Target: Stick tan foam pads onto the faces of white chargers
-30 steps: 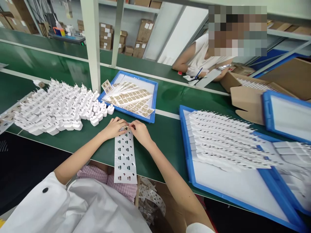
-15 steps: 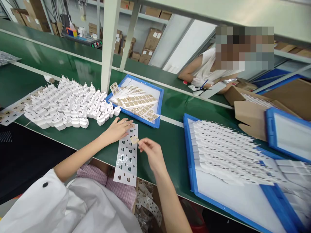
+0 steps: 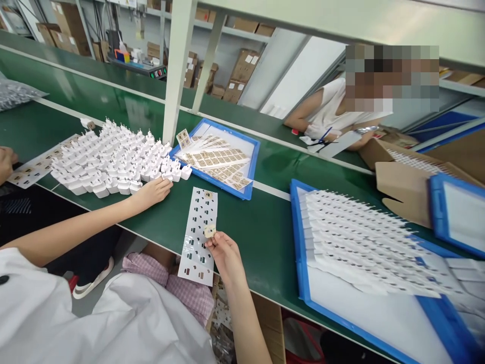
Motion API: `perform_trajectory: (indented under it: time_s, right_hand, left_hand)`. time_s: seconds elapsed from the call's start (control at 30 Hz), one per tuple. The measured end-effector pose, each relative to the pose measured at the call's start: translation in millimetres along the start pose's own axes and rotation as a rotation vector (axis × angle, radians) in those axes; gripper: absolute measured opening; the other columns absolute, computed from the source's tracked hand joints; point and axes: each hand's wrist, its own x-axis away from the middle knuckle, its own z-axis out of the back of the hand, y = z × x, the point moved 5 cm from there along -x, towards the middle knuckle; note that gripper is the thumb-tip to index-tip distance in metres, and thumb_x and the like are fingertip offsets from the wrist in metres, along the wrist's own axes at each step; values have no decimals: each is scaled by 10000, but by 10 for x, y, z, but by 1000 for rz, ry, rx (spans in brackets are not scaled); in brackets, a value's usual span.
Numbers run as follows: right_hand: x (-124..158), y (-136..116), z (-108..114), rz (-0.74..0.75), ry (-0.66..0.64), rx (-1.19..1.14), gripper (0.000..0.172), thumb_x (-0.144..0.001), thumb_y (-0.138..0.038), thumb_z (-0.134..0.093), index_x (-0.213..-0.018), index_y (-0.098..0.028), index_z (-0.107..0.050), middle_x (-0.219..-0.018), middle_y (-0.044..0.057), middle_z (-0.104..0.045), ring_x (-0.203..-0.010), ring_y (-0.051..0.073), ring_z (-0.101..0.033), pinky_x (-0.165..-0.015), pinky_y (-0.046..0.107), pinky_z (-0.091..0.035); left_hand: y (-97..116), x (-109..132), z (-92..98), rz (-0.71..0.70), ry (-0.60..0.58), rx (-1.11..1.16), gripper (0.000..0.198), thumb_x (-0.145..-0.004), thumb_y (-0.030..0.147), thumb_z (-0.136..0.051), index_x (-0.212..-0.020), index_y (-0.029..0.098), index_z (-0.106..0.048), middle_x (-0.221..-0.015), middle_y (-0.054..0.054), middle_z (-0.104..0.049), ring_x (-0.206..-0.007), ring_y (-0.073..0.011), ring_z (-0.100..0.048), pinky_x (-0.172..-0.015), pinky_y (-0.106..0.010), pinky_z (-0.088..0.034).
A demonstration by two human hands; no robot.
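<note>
My left hand [image 3: 153, 192] is at the near right edge of a mass of white plug chargers [image 3: 109, 156], its fingers closed on a white plug charger [image 3: 167, 176] there. In my right hand [image 3: 225, 253] a small beige sticker [image 3: 209, 231] is pinched between thumb and fingertips. It is held just above a long white sticker sheet [image 3: 186, 268], which lies with its near end over the table edge. The sheet has rows of dark cutouts, and a beige sticker [image 3: 208, 194] remains at its far end.
A blue-rimmed tray [image 3: 248, 191] holds more sticker sheets [image 3: 220, 157]. Rows of white chargers [image 3: 352, 242] fill part of a larger blue tray [image 3: 297, 253] on the right. Another person's hand [image 3: 5, 163] is at far left; a co-worker [image 3: 326, 111] sits across. A post [image 3: 178, 76] rises behind the chargers.
My left hand has moved left from the sticker sheet to the chargers and closed on one. My right hand keeps the sticker, now slightly lower. Another person's hand has come into view at left.
</note>
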Motion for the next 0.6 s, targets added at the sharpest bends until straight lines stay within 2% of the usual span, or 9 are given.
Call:
perform_trajectory:
  time_s: [0.1, 0.2, 0.23, 0.33, 0.37, 0.43, 0.5, 0.6]
  right_hand:
    - [-5, 1, 4, 4, 14, -35, 408, -594, -463, -947, -622, -181, -654, -600, -23, -575, -599, 102, -540, -652, 256, -516]
    - [34, -46, -43, 31, 38, -73, 414, -582, -455, -953, -618, -184, -641, -599, -33, -555, -589, 93, -522, -621, 242, -501]
    - [72, -81, -80, 45, 44, -86, 408, -596, -449, -946, -619, -188, -633, -605, -35, -549, -588, 92, -515, -608, 239, -494]
    - [279, -246, -269, 115, 21, -116, 382, -688, -441, -890, -618, -196, -606, -626, -34, -531, -571, 93, -495, -554, 242, -468]
    - [371, -315, -349, 148, 0, -119, 374, -719, -441, -867, -617, -197, -602, -630, -31, -528, -559, 93, -491, -533, 243, -457]
    - [561, -448, -504, 225, -45, -115, 364, -758, -434, -837, -609, -198, -601, -626, -29, -523, -537, 96, -494, -505, 242, -438]
    - [727, -543, -617, 287, -71, -94, 356, -777, -412, -823, -600, -200, -599, -618, -29, -518, -533, 102, -512, -509, 245, -441]
    - [894, -589, -674, 334, -59, -59, 332, -804, -377, -800, -606, -205, -595, -617, -29, -503, -547, 111, -516, -531, 251, -456]
  left_hand:
    - [-75, 66, 148, 4, 41, 59, 356, -903, -45, -435, -1028, 130, -719, -1057, -164, -718, -1058, -271, -661, -863, -381, -504]
    - [28, 195, 335, 43, 104, 167, 193, -984, 143, -512, -1136, 131, -630, -1115, -164, -710, -1081, -280, -674, -902, -404, -534]
    - [126, 240, 393, 73, 150, 271, 218, -1000, 237, -541, -1195, 146, -580, -1168, -162, -704, -1101, -277, -681, -910, -409, -550]
    - [528, 366, 493, 246, 425, 961, 339, -1001, 383, -582, -1265, 222, -443, -1279, -148, -697, -1132, -236, -713, -897, -378, -589]
    - [708, 387, 494, 261, 492, 1145, 353, -989, 402, -607, -1248, 235, -434, -1290, -145, -698, -1141, -224, -715, -889, -357, -592]
    - [1059, 399, 508, 254, 569, 1376, 449, -930, 411, -704, -1259, 249, -443, -1258, -122, -721, -1138, -218, -719, -892, -332, -585]
    - [1324, 384, 547, 239, 535, 1473, 475, -893, 358, -759, -1282, 260, -503, -1240, -97, -728, -1129, -212, -714, -902, -313, -568]
    - [1494, 373, 638, 224, 416, 1487, 414, -885, 273, -761, -1267, 267, -602, -1210, -77, -714, -1058, -201, -700, -886, -301, -549]
